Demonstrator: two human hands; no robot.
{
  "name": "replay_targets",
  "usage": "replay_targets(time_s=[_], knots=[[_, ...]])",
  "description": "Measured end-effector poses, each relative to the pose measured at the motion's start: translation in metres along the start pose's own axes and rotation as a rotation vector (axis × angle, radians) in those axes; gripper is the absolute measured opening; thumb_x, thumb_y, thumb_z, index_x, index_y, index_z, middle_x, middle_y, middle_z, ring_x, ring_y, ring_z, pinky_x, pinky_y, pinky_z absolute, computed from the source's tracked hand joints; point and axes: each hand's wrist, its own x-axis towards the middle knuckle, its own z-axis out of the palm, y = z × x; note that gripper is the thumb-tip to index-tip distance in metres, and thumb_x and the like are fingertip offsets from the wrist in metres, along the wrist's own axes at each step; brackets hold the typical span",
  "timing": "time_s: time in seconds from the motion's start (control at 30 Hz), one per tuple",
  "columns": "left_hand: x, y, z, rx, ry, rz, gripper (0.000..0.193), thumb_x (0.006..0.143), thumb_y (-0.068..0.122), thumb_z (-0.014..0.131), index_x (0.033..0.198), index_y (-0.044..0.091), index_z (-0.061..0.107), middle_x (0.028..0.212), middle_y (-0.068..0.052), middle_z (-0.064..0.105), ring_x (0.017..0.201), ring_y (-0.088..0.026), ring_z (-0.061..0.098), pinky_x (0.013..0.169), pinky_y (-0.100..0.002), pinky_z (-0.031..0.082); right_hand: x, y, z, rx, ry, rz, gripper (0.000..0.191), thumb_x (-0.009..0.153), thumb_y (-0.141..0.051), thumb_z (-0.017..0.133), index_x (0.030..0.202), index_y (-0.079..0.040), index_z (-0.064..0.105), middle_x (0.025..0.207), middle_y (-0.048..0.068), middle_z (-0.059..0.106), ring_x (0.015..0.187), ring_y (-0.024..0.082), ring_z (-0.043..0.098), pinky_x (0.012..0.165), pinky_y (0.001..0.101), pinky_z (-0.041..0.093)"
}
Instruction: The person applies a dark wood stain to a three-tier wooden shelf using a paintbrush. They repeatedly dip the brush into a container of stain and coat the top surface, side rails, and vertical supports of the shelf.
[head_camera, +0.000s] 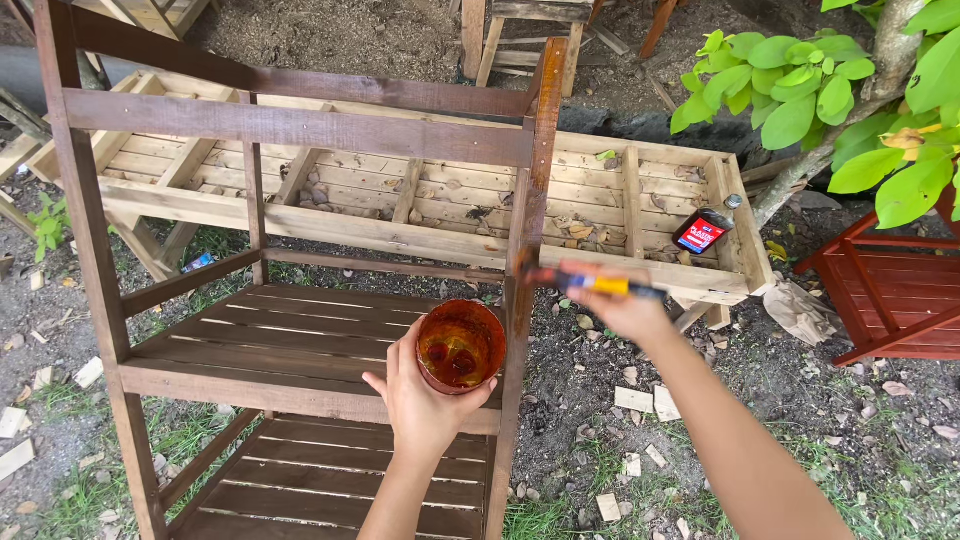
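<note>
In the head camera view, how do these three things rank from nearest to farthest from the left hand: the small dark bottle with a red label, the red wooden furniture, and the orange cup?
1. The orange cup: in the grip of the left hand, so nearest.
2. The small dark bottle: up and to the right, lying on the unpainted pallet frame.
3. The red wooden furniture: at the far right edge, beyond the bottle.

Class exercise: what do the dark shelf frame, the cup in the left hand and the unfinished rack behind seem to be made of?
Shelf frame: wood, stained dark brown; grain shows.
Cup: probably translucent plastic, coated amber by stain.
Rack: pale, bare wood slats.
</note>
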Motion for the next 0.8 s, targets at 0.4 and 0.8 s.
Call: replay_targets(time_s=[0.4, 0.8], knots=[[0.012, 0.011, -0.004, 0.037, 0.028, 0.012, 0.117, 0.043, 0.044, 0.099, 0.144, 0.019, 0.046, 0.134, -0.002, 0.055, 0.129, -0.029, 0.053, 0.103, -0.087, 0.010, 0.114, -0.015, -0.030, 0.240, 0.194, 0.016, 0.049, 0.088, -0.003, 0.078, 0.135, -0.014, 0.070, 0.116, 0.000, 0.069, 0.086, 0.007, 0.059, 0.074, 0.0215, 0.052], [0.003, -0.018, -0.001, -0.026, 0.043, 0.003, 0.114, 0.046, 0.043, 0.099, 0.145, 0.019, 0.046, 0.137, -0.004, 0.055, 0.133, -0.032, 0.050, 0.104, -0.085, 0.009, -0.046, 0.030, 0.040, 0.259, 0.029, 0.029, 0.035, 0.087, -0.004, 0.078, 0.121, -0.006, 0.072, 0.129, 0.007, 0.073, 0.105, 0.011, 0.068, 0.094, 0.0255, 0.057]])
